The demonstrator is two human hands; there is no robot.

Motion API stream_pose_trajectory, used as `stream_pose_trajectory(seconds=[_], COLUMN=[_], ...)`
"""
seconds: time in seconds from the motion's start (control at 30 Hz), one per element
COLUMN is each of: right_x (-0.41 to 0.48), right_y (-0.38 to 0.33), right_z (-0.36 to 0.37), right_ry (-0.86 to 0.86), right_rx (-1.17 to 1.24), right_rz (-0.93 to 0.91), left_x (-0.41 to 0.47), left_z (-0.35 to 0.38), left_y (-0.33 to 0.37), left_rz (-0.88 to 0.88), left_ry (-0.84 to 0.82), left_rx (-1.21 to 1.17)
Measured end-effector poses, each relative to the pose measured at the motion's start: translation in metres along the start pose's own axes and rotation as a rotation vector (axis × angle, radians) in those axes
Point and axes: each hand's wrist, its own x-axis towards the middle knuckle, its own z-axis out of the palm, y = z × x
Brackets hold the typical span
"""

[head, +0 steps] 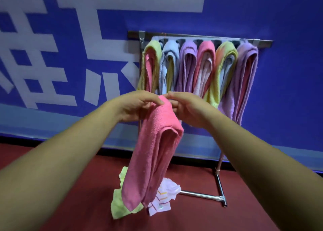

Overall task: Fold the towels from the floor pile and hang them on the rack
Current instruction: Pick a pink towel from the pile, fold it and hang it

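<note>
Folding step: left hand and right hand both pinch top of pink towel, hanging doubled before rack (six hung already). Next: probably drape over free bar. Floor pile remains below.

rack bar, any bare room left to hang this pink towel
Mostly crowded: six folded towels hang touching along the rack bar. Bare metal shows only in short stubs, left of the yellow-green towel and right of the last purple towel. The red floor right of the pile is bare.
</note>
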Motion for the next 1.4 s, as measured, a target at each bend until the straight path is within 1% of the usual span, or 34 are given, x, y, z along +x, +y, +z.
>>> stream_pose_trajectory(seconds=[0.1,0.17,0.27,0.43,0.6,0.7,0.87,0.97,1.07,1.2,1.3,1.4], right_x=[0.012,0.017,0.026,0.046,0.063,0.068,0.074,0.076,0.085,0.106,0.128,0.155], right_y=[-0.025,-0.035,-0.049,-0.069,-0.072,-0.075,-0.088,-0.097,-0.105,-0.123,-0.142,-0.16], right_z=[0.004,0.004,0.005,0.0,-0.011,-0.024,-0.052,-0.067,-0.076,-0.069,-0.059,-0.058], right_ry=[-0.065,-0.085,-0.117,-0.079,-0.073,-0.042,-0.018,0.03,0.097,0.189,0.275,0.334], right_rx=[-0.113,-0.179,-0.245,-0.261,-0.259,-0.29,-0.363,-0.426,-0.46,-0.541,-0.658,-0.694], right_rz=[0.046,0.035,-0.016,-0.125,-0.089,-0.09,-0.06,-0.066,-0.123,-0.165,-0.217,-0.255], left_x=[-0.001,-0.003,-0.003,0.006,0.023,0.042,0.076,0.093,0.106,0.114,0.116,0.123], left_z=[-0.017,-0.03,-0.044,-0.063,-0.083,-0.085,-0.078,-0.076,-0.077,-0.094,-0.111,-0.13], left_y=[0.023,0.034,0.047,0.06,0.07,0.07,0.075,0.08,0.09,0.107,0.119,0.137], left_rz=[0.011,0.022,0.038,0.072,0.053,0.12,0.239,0.255,0.262,0.311,0.327,0.31], left_ry=[0.065,0.105,0.082,0.072,0.023,0.023,0.118,0.115,0.121,0.194,0.248,0.326], left_rx=[0.003,0.047,0.111,0.194,0.3,0.296,0.342,0.357,0.317,0.253,0.262,0.304])
